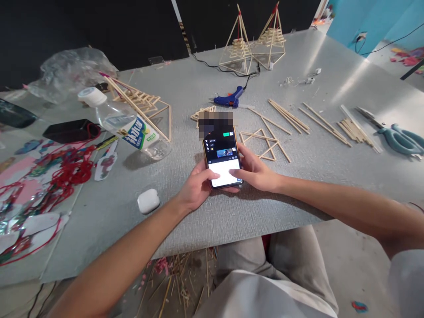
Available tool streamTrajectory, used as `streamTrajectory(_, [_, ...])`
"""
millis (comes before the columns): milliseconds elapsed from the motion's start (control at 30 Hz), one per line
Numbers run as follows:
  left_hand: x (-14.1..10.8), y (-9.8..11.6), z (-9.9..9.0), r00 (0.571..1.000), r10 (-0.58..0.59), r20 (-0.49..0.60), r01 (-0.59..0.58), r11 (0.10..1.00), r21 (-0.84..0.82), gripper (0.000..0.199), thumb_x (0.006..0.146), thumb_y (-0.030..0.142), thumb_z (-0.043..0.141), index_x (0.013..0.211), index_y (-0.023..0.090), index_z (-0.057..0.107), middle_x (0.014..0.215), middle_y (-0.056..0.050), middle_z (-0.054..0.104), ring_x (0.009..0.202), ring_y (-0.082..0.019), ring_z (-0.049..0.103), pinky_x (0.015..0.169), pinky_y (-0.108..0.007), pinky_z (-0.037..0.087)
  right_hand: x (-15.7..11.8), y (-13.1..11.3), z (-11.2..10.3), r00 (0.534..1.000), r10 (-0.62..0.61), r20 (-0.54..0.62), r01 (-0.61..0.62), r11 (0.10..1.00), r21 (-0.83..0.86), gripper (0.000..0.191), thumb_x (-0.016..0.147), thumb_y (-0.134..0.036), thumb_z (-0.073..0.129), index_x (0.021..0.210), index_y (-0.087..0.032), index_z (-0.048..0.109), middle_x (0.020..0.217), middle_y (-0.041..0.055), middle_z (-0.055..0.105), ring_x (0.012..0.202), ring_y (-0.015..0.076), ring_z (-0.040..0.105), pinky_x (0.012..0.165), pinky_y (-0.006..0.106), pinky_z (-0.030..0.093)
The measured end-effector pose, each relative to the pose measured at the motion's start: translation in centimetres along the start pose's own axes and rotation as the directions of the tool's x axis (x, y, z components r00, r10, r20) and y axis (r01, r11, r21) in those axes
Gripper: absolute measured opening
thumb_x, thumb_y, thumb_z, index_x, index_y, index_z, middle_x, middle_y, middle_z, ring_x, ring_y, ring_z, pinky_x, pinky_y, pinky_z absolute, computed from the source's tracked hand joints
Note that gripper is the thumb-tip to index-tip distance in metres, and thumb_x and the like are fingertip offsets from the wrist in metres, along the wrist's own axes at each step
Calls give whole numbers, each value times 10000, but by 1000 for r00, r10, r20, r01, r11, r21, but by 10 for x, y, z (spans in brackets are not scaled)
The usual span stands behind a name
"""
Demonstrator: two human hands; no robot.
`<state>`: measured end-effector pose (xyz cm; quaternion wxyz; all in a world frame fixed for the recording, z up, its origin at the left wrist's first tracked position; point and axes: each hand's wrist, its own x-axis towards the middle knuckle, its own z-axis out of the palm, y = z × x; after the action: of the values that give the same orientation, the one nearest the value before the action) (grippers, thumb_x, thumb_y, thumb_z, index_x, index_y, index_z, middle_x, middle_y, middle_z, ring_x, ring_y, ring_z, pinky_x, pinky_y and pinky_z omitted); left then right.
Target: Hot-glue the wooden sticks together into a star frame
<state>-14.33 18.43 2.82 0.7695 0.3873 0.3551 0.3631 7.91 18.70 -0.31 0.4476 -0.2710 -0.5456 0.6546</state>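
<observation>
A lit smartphone (pixel 222 154) is held upright between both hands near the front of the grey table. My left hand (pixel 198 185) wraps its lower left edge, the thumb on the white lower part of the screen. From the other side my right hand (pixel 255 170) grips it, its thumb also over the screen. Just behind the phone lies a small stick frame (pixel 207 112), partly hidden by it. A flat star-like frame of sticks (pixel 260 143) is right of the phone. Beyond them rests a blue glue gun (pixel 232 98) with a black cord.
A plastic bottle (pixel 132 128) and a stick pyramid (pixel 142 99) stand left, near a white earbud case (pixel 148 201). Red cord (pixel 77 170) and scraps cover the far left. Loose sticks (pixel 288 115) and scissors (pixel 397 134) lie right. Two stick pyramids (pixel 240 48) stand at the back.
</observation>
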Motion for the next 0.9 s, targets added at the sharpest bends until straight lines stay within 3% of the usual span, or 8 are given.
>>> streamTrajectory(233, [1,-2,1,1000,-11,17,10,999,30,604,839,250,886,1409,257,686,1423,-128,819,1341,-457,787,986,-731,760,0,0,3,1000,-9,-4,9,1000,4,708,970,-387,936,1524,-291,505,1265,61,791,1130,258,790,989,448,701])
streamTrajectory(533, [0,-3,3,1000,-13,18,13,1000,1,701,748,249,846,1429,280,686,1449,-105,796,1351,-450,767,1063,-765,723,0,4,6,997,-9,-80,6,1000,-29,578,1015,-453,931,1403,-287,536,1188,31,750,1066,221,766,914,396,690])
streamTrajectory(767, [2,1,0,1000,-14,21,15,1000,-17,680,753,260,792,1421,229,671,1455,-152,802,1328,-480,773,905,-733,776,-1,0,1,1000,-6,6,6,1000,-17,711,988,-395,922,1566,-308,517,1329,79,780,1218,282,780,1078,472,681])
streamTrajectory(900, [2,2,-2,1000,-16,24,17,999,-27,685,755,252,785,1429,217,665,1457,-158,809,1316,-470,788,908,-702,787,-2,-1,0,1000,9,30,-9,1000,-14,834,965,-370,923,1663,-319,469,1356,84,779,1206,281,779,1060,462,682])
